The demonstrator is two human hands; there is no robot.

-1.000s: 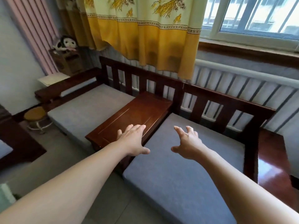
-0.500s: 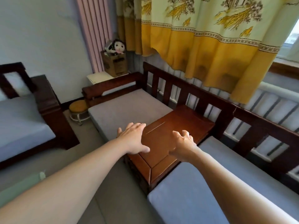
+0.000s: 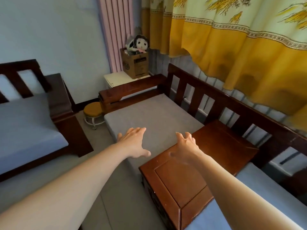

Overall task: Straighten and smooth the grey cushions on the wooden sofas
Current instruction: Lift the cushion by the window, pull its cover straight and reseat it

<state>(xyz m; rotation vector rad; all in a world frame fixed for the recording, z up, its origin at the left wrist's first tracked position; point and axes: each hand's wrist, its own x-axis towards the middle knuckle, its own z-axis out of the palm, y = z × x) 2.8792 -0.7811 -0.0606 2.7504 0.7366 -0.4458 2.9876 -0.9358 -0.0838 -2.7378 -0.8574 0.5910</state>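
You are holding both bare arms out over the dark wooden slatted-back sofa (image 3: pixel 207 98), and the flat grey rectangular seat cushion (image 3: pixel 152 115) is lying on its frame just beyond your fingertips, filling the seat between the sofa's far wooden armrest (image 3: pixel 131 90) and the glossy reddish-brown wooden table section (image 3: pixel 199 171) built into the middle of the sofa. Your left hand (image 3: pixel 132 143) is hanging palm down over the cushion's near front part, fingers spread loose and gripping nothing; whether the palm is touching the fabric cannot be told. Your right hand (image 3: pixel 186 146) is hovering at the table section's far left corner, fingers splayed and slightly curled, empty, with the fingertips reaching just over the cushion's right edge. A second bluish-grey cushion (image 3: pixel 249 196) is lying on the sofa on the other side of the table section, under your right forearm. Left of the sofa, another dark wooden seat with a grey cushion (image 3: pixel 25 127) is standing apart across the floor.
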